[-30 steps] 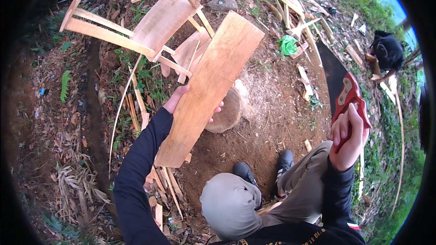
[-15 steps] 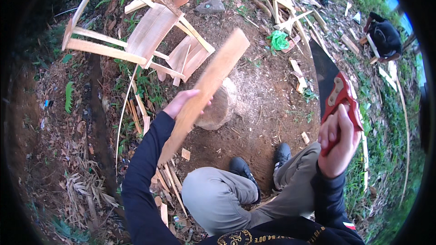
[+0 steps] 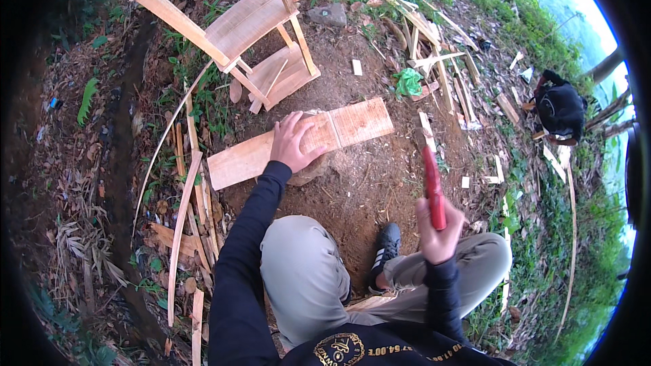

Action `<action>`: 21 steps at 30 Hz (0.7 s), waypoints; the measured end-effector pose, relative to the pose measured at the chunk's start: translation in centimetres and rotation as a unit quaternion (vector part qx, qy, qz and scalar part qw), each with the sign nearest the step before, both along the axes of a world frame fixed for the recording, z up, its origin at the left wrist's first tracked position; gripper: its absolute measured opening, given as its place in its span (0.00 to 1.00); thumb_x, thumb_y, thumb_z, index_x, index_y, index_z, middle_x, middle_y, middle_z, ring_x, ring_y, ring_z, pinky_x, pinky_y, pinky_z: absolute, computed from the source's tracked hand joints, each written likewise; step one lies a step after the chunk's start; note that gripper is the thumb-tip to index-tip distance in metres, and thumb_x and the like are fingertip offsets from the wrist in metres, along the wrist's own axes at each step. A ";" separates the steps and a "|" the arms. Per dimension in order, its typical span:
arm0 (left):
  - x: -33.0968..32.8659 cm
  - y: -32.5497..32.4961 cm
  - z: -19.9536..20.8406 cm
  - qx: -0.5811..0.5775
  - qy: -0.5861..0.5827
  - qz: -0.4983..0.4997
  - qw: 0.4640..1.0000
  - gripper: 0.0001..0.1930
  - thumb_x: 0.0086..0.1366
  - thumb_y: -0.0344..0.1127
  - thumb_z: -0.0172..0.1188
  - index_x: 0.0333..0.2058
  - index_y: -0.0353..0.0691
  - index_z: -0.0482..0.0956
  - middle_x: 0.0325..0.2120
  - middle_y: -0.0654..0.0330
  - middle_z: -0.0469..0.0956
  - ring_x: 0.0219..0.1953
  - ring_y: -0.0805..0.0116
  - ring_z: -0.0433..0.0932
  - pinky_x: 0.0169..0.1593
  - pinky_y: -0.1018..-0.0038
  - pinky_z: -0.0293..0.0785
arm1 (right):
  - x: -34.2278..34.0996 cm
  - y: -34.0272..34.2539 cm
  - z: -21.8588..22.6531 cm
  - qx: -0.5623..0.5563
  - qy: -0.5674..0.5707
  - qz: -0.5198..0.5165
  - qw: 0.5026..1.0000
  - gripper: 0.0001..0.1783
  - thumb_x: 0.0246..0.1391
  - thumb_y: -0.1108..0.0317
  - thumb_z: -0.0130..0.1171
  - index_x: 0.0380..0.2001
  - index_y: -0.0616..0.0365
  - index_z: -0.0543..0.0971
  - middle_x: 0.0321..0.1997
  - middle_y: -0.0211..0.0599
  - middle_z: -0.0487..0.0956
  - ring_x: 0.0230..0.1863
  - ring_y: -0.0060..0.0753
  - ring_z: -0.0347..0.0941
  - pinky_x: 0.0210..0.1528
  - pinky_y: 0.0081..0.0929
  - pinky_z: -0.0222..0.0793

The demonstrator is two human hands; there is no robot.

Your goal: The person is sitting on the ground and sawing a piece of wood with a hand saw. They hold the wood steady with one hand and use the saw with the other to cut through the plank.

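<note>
A light wooden plank (image 3: pixel 359 122) lies flat across a low stump (image 3: pixel 308 171) on bare earth in front of my knees. My left hand (image 3: pixel 293 142) presses palm-down on the plank's middle, fingers spread. My right hand (image 3: pixel 439 234) is raised over my right knee and grips a hand saw by its red handle (image 3: pixel 432 186). I see the saw edge-on, so its blade is barely visible; it points away from me, to the right of the plank and apart from it.
An unfinished wooden chair frame (image 3: pixel 251 27) lies tipped behind the plank. Long slats and offcuts (image 3: pixel 183 217) litter the ground at left and far right. A green cloth (image 3: pixel 408 83), a grey stone (image 3: pixel 330 13) and a black bag (image 3: pixel 559 108) lie further off.
The plank, held up on end by my left hand, has come down flat onto the stump. My right hand has turned the saw edge-on and brought it closer in.
</note>
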State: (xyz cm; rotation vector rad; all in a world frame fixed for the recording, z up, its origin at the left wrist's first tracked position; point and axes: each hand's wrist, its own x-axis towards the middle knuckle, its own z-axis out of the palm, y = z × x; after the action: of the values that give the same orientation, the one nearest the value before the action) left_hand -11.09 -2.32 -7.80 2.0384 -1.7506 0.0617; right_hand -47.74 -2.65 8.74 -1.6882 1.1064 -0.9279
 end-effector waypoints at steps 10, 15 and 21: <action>-1.7 -1.8 -3.6 -0.022 -0.011 0.047 0.999 0.34 0.71 0.49 0.50 0.70 0.37 0.57 0.69 0.47 0.59 0.73 0.51 0.52 0.73 0.44 0.43 | 5.6 2.6 -6.9 -0.022 -0.040 0.046 0.998 0.16 0.64 0.63 0.57 0.24 0.62 0.74 0.13 0.33 0.70 0.13 0.29 0.67 0.20 0.28 0.59; -0.8 -1.5 -3.6 -0.085 0.070 0.016 0.994 0.29 0.70 0.42 0.53 0.64 0.32 0.64 0.64 0.46 0.65 0.70 0.50 0.58 0.72 0.50 0.51 | 7.4 1.3 -7.7 0.103 -0.115 0.049 0.987 0.22 0.69 0.57 0.52 0.23 0.60 0.73 0.15 0.23 0.69 0.15 0.14 0.61 0.19 0.18 0.52; -1.1 -2.5 -3.9 -0.104 0.097 0.070 0.987 0.24 0.70 0.39 0.54 0.58 0.28 0.70 0.61 0.44 0.67 0.67 0.47 0.64 0.70 0.53 0.57 | 9.5 1.2 -14.5 -0.004 -0.053 0.028 0.998 0.18 0.62 0.61 0.63 0.21 0.60 0.77 0.10 0.26 0.63 0.13 0.15 0.58 0.18 0.25 0.53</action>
State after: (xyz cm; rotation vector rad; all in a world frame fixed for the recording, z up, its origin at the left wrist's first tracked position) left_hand -12.21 -4.80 -11.74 1.9417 -1.4201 0.0847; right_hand -38.22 -1.46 -5.71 -1.6489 0.9816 -0.9744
